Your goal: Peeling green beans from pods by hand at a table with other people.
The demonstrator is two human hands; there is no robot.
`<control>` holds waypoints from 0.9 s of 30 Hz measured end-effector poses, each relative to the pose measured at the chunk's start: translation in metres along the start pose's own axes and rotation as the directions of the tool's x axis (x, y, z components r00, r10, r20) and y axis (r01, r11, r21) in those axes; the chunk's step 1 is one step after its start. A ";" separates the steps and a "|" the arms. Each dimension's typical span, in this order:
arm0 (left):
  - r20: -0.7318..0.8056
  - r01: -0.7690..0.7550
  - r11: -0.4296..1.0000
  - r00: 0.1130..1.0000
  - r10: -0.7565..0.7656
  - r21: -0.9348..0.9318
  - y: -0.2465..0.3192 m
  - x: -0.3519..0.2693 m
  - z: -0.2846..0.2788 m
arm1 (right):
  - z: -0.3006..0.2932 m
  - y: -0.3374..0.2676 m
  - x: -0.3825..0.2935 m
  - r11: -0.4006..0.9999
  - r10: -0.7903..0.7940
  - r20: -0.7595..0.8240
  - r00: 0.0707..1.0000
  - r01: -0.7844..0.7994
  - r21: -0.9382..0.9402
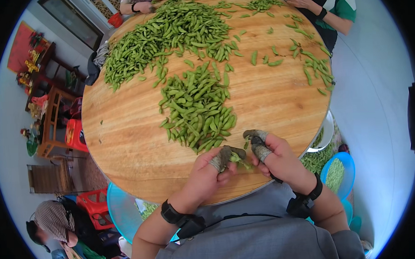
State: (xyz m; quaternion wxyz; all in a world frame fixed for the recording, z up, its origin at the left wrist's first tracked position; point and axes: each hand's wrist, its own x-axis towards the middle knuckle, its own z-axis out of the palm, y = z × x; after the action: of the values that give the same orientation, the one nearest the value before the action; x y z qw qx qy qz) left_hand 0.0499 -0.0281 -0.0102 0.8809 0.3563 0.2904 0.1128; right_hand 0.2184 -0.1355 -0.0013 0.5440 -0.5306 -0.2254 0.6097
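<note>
My left hand (205,174) holds green soybean pods (238,159) between its covered thumb and forefinger, above the near edge of the round wooden table (271,103). Just to the right, my right hand (282,157) pinches a small green piece of pod (246,142) at its fingertips. Grey, dirt-stained covers wrap the thumb and forefinger of both hands. Straight ahead of the left hand lies a loose heap of soybean pods (198,109). The fingers hide part of what each hand holds.
A larger pod heap (169,31) spreads across the table's far side. Co-workers' hands (297,0) are at the far edge. Blue basins (336,176) with beans stand below right; another blue basin (119,208) and a red stool (93,207) are below left.
</note>
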 end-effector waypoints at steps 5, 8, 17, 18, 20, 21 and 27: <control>-0.052 -0.071 0.986 0.995 0.079 0.150 -0.008 -0.001 -0.004 | 0.007 0.018 0.003 0.816 -0.380 -0.100 0.919 0.282 -0.504; -0.025 -0.130 0.952 0.990 0.142 0.275 -0.009 -0.006 -0.002 | 0.014 0.005 0.000 0.733 -0.302 -0.093 0.949 0.168 -0.660; 0.067 -0.300 0.814 0.949 0.309 0.498 -0.013 -0.009 0.001 | 0.015 0.005 0.002 0.941 0.109 -0.063 0.992 -0.124 -0.315; 0.095 -0.337 0.748 0.933 0.348 0.571 -0.015 -0.009 -0.002 | 0.018 0.002 0.001 0.950 0.097 -0.058 0.994 -0.110 -0.294; 0.131 -0.365 0.717 0.923 0.361 0.594 -0.017 -0.008 -0.006 | 0.020 0.001 0.001 0.950 0.075 -0.039 0.996 -0.084 -0.302; 0.137 -0.358 0.756 0.930 0.340 0.549 -0.018 -0.008 -0.007 | 0.019 0.001 0.001 0.941 0.066 -0.024 0.998 -0.070 -0.332; 0.056 -0.158 0.941 0.987 0.148 0.300 -0.010 -0.014 -0.003 | 0.019 -0.004 -0.003 0.936 0.035 -0.007 0.999 -0.035 -0.352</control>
State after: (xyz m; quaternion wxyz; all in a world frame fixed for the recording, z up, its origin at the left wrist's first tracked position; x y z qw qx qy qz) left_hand 0.0372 -0.0395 -0.0133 0.8089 0.5107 0.2613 0.1288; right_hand 0.2030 -0.1312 0.0101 0.4297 -0.6233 -0.3213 0.5690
